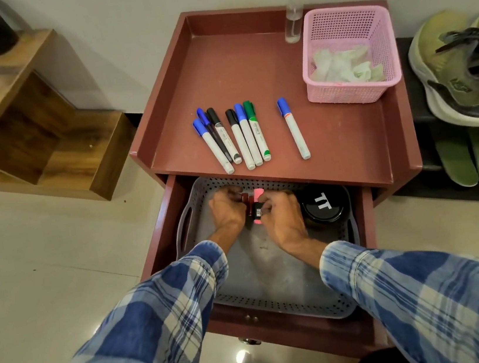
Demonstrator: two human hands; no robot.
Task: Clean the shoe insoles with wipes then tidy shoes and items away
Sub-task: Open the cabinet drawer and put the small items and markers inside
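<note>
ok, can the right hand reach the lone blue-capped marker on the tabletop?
Probably, but not straight away: the marker lies alone on open tabletop, nothing over it, yet the right hand is down in the drawer, its fingers pinching a pink item, so it must lift out first.

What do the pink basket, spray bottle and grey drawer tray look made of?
Pink basket: probably moulded plastic, matte, fine lattice walls. Spray bottle: see-through, so clear plastic or glass; cannot tell which. Grey tray: probably matte plastic, with perforated rim and cut-out handle.
</note>
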